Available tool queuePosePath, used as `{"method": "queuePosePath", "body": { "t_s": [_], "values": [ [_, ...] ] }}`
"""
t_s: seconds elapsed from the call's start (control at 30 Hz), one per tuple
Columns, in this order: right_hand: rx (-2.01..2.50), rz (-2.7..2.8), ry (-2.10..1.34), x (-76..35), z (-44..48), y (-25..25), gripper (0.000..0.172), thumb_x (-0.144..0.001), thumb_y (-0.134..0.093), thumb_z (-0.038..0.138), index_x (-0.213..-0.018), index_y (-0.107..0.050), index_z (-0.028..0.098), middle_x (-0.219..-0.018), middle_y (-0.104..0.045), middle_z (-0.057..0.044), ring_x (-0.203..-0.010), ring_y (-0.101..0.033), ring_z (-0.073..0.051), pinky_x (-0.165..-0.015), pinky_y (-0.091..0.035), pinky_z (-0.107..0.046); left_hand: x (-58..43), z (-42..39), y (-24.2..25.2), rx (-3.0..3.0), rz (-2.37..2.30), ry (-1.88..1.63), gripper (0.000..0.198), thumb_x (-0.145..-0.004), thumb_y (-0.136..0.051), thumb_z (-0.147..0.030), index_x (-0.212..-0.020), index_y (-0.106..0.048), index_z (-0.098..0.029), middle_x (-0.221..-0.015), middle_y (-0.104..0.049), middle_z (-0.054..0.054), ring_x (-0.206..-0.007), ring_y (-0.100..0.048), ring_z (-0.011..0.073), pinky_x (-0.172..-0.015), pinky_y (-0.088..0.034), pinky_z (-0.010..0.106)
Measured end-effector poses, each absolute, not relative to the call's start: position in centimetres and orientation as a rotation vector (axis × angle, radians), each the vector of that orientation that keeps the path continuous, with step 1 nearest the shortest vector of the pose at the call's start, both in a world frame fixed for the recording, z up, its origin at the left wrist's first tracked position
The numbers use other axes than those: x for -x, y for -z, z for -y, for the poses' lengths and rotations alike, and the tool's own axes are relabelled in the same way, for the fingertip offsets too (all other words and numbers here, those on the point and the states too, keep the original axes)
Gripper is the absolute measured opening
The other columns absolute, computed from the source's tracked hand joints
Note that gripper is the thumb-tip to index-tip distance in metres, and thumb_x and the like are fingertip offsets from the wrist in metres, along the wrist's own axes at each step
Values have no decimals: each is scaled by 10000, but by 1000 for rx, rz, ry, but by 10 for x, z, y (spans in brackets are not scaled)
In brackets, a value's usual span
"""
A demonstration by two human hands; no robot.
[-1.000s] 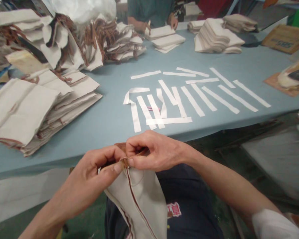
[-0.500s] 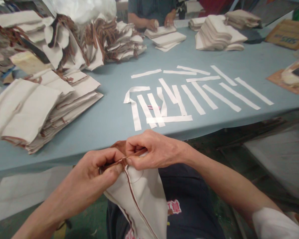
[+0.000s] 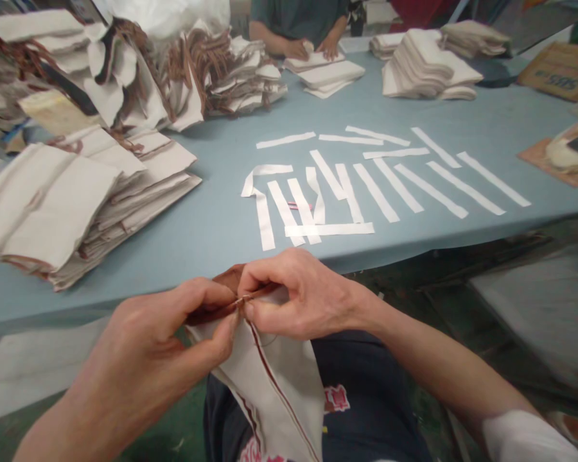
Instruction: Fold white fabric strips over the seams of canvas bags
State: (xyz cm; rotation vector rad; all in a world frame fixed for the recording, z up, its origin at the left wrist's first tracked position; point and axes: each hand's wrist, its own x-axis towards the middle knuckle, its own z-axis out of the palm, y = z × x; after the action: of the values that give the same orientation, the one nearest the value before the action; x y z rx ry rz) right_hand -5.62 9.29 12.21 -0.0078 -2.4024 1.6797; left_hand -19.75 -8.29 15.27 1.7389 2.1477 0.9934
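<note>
A cream fabric piece (image 3: 289, 378) with brown edging and a brown seam line hangs over dark-clothed legs, below the table's front edge. My left hand (image 3: 168, 333) pinches its brown top edge between thumb and forefinger. Right beside it, my right hand (image 3: 293, 292) grips the same edge, fingers curled and thumb pressed in. The fingertips of both hands nearly meet at the seam. A thin loop of thread lies on the cloth under my right hand; whether a needle is held cannot be seen.
White strips (image 3: 376, 192) lie spread on the blue-grey table (image 3: 212, 237). Folded cream pieces (image 3: 52, 199) are stacked at the left, with bulky piles behind. Across the table a person's hands (image 3: 330, 46) touch folded cloth. A cardboard box (image 3: 559, 70) stands back right.
My left hand has turned a little, its thumb and forefinger wider apart at their base. Both hands still hold the brown edge. The view has shifted slightly.
</note>
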Motion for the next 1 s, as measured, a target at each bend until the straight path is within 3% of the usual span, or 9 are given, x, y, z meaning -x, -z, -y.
{"method": "queuePosePath", "body": {
  "t_s": [0.2, 0.33, 0.5, 0.67, 0.8, 1.0],
  "values": [
    [-139, 2311, -1881, 57, -99, -112, 76, -866, -661, 248, -870, -667, 172, -764, -643, 26, -701, -561, -116, -647, -428, -232, 207, 95, -144, -1862, -2074, -930, 155, -922, -740, -242, -1008, -785, -363, -738, -790, -137, -518, -661, 64, -609, -508, 114],
    [-224, 2194, -2017, 59, -99, -107, 66, -889, -675, 228, -875, -665, 164, -757, -623, 33, -681, -533, -94, -637, -441, -213, 208, 98, -146, -2005, -2029, -850, 208, -947, -683, -178, -1069, -766, -324, -899, -857, -79, -651, -754, 105, -659, -527, 156],
    [-211, 2227, -1957, 60, -98, -108, 19, -872, -649, 164, -856, -649, 175, -738, -585, 55, -657, -493, -78, -601, -396, -193, 205, 90, -155, -2167, -2003, -765, 231, -1000, -564, -213, -850, -728, -275, -810, -817, -6, -674, -752, 173, -635, -524, 244],
    [-188, 2296, -1874, 63, -100, -108, 63, -874, -660, 203, -831, -618, 183, -727, -543, 64, -656, -464, -82, -599, -371, -205, 205, 80, -158, -2244, -2040, -708, 308, -976, -534, -199, -709, -683, -239, -630, -696, -16, -540, -649, 152, -554, -458, 259],
    [-187, 2273, -1890, 64, -98, -108, 85, -883, -677, 225, -840, -618, 181, -752, -584, 56, -676, -490, -88, -653, -409, -221, 205, 78, -147, -1843, -2061, -928, 226, -914, -574, -186, -730, -700, -224, -584, -627, -66, -490, -529, 92, -512, -376, 213],
    [-97, 2304, -1893, 63, -95, -111, 97, -866, -678, 245, -814, -618, 190, -743, -590, 53, -684, -489, -102, -669, -404, -237, 204, 81, -130, -1204, -1867, -1150, 323, -939, -608, -389, -670, -624, -211, -607, -527, -56, -565, -450, 115, -520, -378, 206]
  ]
}}
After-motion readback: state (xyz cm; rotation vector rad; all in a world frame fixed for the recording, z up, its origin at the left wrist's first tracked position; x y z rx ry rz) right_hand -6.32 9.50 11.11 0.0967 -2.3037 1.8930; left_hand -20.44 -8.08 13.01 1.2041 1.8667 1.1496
